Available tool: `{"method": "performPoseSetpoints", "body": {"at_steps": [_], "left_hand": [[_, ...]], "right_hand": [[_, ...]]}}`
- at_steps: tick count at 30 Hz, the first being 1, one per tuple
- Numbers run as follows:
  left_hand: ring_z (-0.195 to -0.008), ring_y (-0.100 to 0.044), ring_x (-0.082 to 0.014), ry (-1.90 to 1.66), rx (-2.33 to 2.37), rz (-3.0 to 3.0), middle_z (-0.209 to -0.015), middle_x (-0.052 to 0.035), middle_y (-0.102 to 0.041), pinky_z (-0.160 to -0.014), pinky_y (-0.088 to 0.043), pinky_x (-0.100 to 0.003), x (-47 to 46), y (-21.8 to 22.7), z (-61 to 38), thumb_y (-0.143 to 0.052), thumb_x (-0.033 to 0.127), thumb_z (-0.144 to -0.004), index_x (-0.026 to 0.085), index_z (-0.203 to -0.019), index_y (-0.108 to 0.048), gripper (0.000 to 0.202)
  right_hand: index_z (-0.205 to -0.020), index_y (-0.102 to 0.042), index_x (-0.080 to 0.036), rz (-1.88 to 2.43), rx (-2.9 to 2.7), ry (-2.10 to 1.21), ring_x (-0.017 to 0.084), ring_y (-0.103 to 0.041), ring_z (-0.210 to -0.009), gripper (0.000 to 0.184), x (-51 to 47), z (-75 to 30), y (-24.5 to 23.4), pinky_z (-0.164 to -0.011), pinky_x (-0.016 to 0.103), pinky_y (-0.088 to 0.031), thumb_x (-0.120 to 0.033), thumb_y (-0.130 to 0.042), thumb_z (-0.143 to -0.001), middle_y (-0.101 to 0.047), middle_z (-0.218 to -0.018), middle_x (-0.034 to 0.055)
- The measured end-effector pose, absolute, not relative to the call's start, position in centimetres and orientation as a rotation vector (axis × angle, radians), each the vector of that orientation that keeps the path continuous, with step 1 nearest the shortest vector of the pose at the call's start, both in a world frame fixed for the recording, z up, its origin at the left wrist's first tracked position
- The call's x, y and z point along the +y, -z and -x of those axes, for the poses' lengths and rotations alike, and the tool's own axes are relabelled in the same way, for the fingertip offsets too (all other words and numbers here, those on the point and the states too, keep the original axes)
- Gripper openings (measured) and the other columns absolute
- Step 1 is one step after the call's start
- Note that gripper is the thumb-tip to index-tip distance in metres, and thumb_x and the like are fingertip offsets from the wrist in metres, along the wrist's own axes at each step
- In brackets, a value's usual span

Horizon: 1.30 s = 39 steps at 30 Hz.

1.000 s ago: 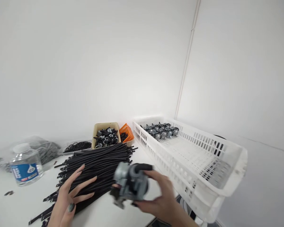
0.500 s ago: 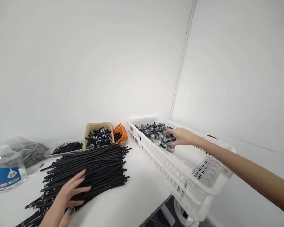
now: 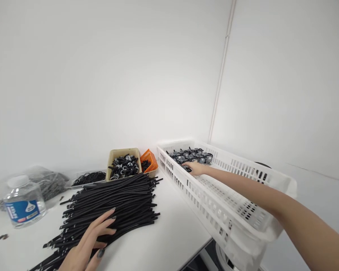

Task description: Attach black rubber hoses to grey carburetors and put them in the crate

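Observation:
My left hand [image 3: 90,241] lies open with its fingers apart over the near edge of a pile of black tubes [image 3: 121,203] on the table. Inside the long white plastic basket [image 3: 211,203], my right hand [image 3: 197,168] reaches down near the left wall, closed on a grey-and-black ringed part [image 3: 187,169]. The basket's wall and the fingers hide much of that part. Right beside it, similar grey ringed parts with black tube pieces [image 3: 196,154] sit grouped at the basket's far end.
Behind the tubes stand a beige bin [image 3: 110,162] of black and grey ring pieces and an orange basket [image 3: 154,162] with small black pieces. A tray of thin black cords [image 3: 89,178], a clear bag [image 3: 49,182] and a clear bottle [image 3: 24,203] are at left. The basket overhangs the table's edge.
My right hand has moved farther down and toward the basket's left wall with the ringed part. My left hand stays over the tubes. The whole view has shifted slightly.

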<state>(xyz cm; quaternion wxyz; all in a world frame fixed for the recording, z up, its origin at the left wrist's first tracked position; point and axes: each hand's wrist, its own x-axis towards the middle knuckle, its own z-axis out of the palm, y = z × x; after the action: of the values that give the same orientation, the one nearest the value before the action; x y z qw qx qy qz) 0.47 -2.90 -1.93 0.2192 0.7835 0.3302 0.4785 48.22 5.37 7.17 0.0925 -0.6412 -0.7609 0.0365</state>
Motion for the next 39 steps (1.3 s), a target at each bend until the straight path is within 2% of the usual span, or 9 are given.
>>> {"method": "performPoseSetpoints", "body": {"at_steps": [5,12,18,24,27,30,32,36,39], "left_hand": [[-0.099,-0.07,-0.0217,-1.31,0.892,-2.199,-0.146,-0.0038,-0.052,-0.075,-0.061,-0.027,-3.1,2.4,-0.5,-0.039,0.05,-0.095,0.037,-0.126,-0.057,0.038],[-0.095,-0.07,-0.0213,-1.3,0.92,-2.269,-0.142,-0.0051,-0.056,-0.073,-0.061,-0.027,-3.1,1.9,-0.2,-0.043,0.046,-0.094,0.035,-0.123,-0.06,0.035],[-0.091,-0.07,-0.0198,-1.253,0.914,-2.346,-0.141,-0.0048,-0.057,-0.072,-0.06,-0.027,-3.0,1.9,-0.3,-0.043,0.042,-0.095,0.035,-0.122,-0.061,0.034],[-0.091,-0.069,-0.0191,-1.212,0.937,-2.351,-0.141,-0.0048,-0.056,-0.074,-0.059,-0.027,-2.9,2.1,0.0,-0.043,0.04,-0.095,0.035,-0.123,-0.059,0.033],[-0.089,-0.068,-0.0185,-1.211,0.945,-2.343,-0.139,-0.0046,-0.056,-0.072,-0.058,-0.025,-2.8,2.3,0.1,-0.042,0.04,-0.095,0.035,-0.122,-0.059,0.032],[-0.089,-0.068,-0.0172,-1.218,0.936,-2.343,-0.138,-0.0025,-0.057,-0.073,-0.057,-0.024,-2.8,2.5,0.0,-0.042,0.04,-0.096,0.037,-0.122,-0.059,0.031],[-0.089,-0.068,-0.0171,-1.21,0.926,-2.358,-0.138,-0.0025,-0.057,-0.073,-0.056,-0.023,-2.8,2.6,-0.2,-0.043,0.04,-0.096,0.037,-0.122,-0.058,0.031],[-0.084,-0.068,-0.0163,-1.147,0.89,-2.441,-0.137,-0.0045,-0.058,-0.068,-0.056,-0.021,-2.9,2.5,-0.4,-0.042,0.039,-0.096,0.033,-0.122,-0.057,0.031],[-0.083,-0.068,-0.0146,-1.086,0.864,-2.527,-0.138,-0.005,-0.057,-0.064,-0.055,-0.019,-2.9,2.4,-0.4,-0.04,0.037,-0.098,0.031,-0.123,-0.055,0.03]], "right_hand": [[-0.142,-0.047,-0.017,1.929,-2.198,-0.165,0.035,-0.063,-0.117,0.069,4.9,-48.4,-6.3,-0.094,0.04,-0.051,-0.034,-0.069,-0.079,-0.064,-0.131,0.0172],[-0.141,-0.051,-0.016,1.812,-2.267,-0.335,0.031,-0.06,-0.123,0.067,4.7,-49.0,-7.5,-0.099,0.038,-0.051,-0.039,-0.066,-0.08,-0.055,-0.143,0.0149],[-0.14,-0.053,-0.015,1.819,-2.229,-0.383,0.034,-0.052,-0.132,0.064,4.9,-49.4,-6.9,-0.11,0.043,-0.044,-0.041,-0.062,-0.083,-0.05,-0.147,0.0148],[-0.149,-0.037,-0.011,1.83,-2.135,-0.365,0.038,-0.054,-0.129,0.09,4.6,-48.6,-4.8,-0.107,0.048,-0.044,-0.033,-0.075,-0.071,-0.05,-0.146,0.0215],[-0.144,-0.043,-0.011,1.842,-2.101,-0.386,0.036,-0.055,-0.127,0.081,4.4,-48.9,-5.0,-0.103,0.047,-0.048,-0.031,-0.074,-0.072,-0.053,-0.142,0.0216],[-0.138,-0.051,-0.018,1.859,-2.089,-0.473,0.03,-0.062,-0.117,0.07,4.2,-49.9,-5.6,-0.088,0.038,-0.057,-0.032,-0.074,-0.074,-0.059,-0.136,0.0168],[-0.137,-0.052,-0.02,1.865,-2.074,-0.496,0.029,-0.065,-0.113,0.067,4.1,-50.2,-5.7,-0.084,0.037,-0.059,-0.032,-0.073,-0.074,-0.061,-0.132,0.0156],[-0.139,-0.051,-0.022,1.848,-2.022,-0.42,0.033,-0.057,-0.125,0.066,4.8,-49.9,-4.6,-0.102,0.045,-0.049,-0.028,-0.071,-0.076,-0.056,-0.14,0.0148],[-0.14,-0.049,-0.021,1.826,-1.982,-0.395,0.033,-0.053,-0.129,0.066,5.4,-49.6,-3.9,-0.107,0.047,-0.045,-0.03,-0.069,-0.078,-0.052,-0.145,0.0149]]}}
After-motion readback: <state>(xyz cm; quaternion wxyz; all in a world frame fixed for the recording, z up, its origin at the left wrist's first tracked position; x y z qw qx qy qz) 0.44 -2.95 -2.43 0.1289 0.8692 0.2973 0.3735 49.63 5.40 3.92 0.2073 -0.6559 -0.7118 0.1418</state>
